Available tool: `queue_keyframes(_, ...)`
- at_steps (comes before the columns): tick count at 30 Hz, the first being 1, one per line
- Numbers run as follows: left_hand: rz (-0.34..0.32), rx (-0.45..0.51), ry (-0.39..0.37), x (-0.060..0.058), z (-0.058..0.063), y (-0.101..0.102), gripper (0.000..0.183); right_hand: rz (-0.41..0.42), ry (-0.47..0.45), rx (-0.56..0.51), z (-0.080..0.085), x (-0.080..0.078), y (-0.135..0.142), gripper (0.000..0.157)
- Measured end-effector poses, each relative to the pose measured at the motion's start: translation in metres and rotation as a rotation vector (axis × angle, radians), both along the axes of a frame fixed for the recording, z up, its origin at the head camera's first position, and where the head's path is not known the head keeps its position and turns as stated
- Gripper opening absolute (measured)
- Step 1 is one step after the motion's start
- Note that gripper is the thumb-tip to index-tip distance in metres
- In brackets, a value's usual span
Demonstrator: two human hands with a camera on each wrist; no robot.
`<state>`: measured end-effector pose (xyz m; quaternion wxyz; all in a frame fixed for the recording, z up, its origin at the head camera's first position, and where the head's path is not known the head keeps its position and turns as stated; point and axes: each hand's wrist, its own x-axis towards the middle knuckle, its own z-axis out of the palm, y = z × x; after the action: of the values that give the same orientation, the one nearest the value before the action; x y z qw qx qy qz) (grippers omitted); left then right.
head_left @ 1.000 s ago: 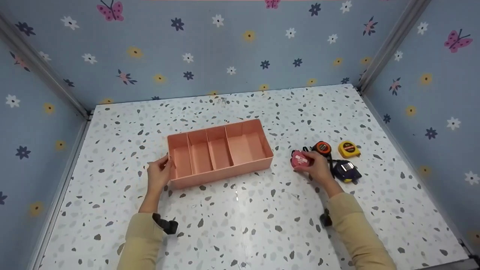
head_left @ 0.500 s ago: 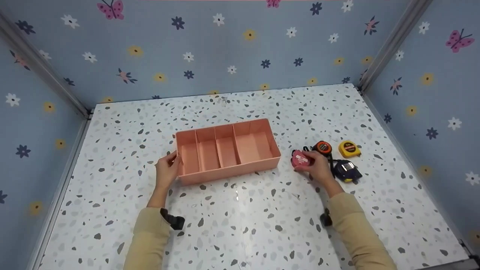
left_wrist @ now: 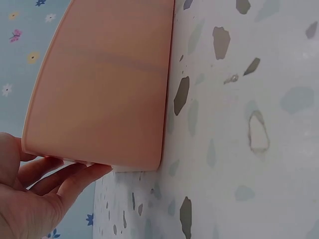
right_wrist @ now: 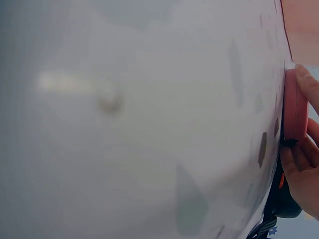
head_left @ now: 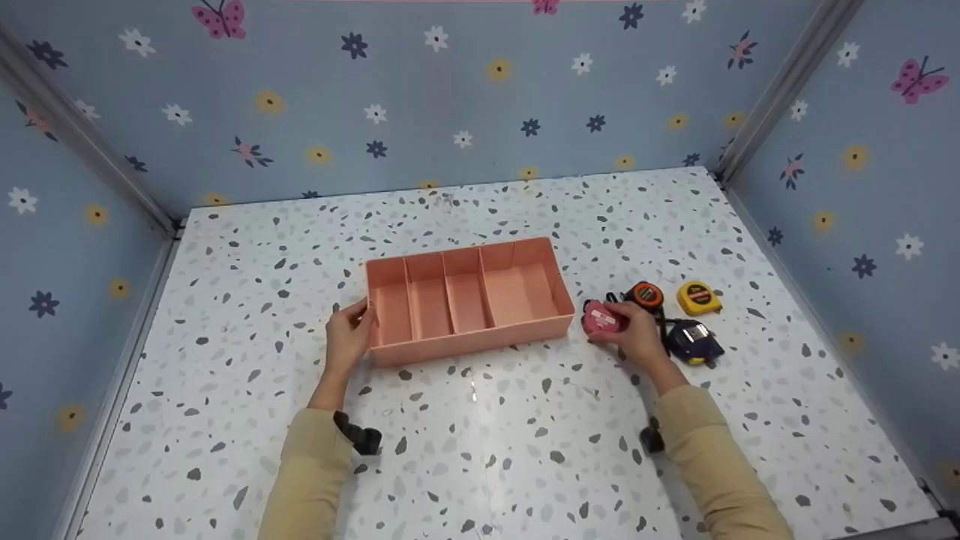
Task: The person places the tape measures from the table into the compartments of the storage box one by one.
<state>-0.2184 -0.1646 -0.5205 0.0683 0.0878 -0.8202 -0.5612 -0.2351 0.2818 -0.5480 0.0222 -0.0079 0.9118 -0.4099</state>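
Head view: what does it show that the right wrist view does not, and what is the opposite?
Only head: the left hand, yellow tape, blue tape and the compartments of the box.
Only right wrist: the side of the red tape, close and edge-on.
Both: the box (just a part in right wrist), the orange tape and the right hand holding the red tape.

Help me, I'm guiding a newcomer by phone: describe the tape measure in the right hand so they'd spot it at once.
Find the salmon-pink divided box on the speckled table. Just right of it, the right hand grips a rounded tape measure. Its pinkish-red case sets it apart from the black-and-orange one, the yellow one and the dark one.
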Motion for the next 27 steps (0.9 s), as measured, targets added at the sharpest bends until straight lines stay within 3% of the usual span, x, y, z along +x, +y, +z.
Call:
queue_keyframes(9, -0.009, 0.050, 0.008, -0.002, 0.000, 0.009, 0.033, 0.018, 0.040, -0.025, -0.001, 0.001, 0.000, 0.063)
queue_keyframes(27, -0.030, 0.103, 0.009, -0.003, -0.001, 0.021, 0.033, 0.021, 0.033, -0.007, 0.000, 0.000, 0.001, 0.065)
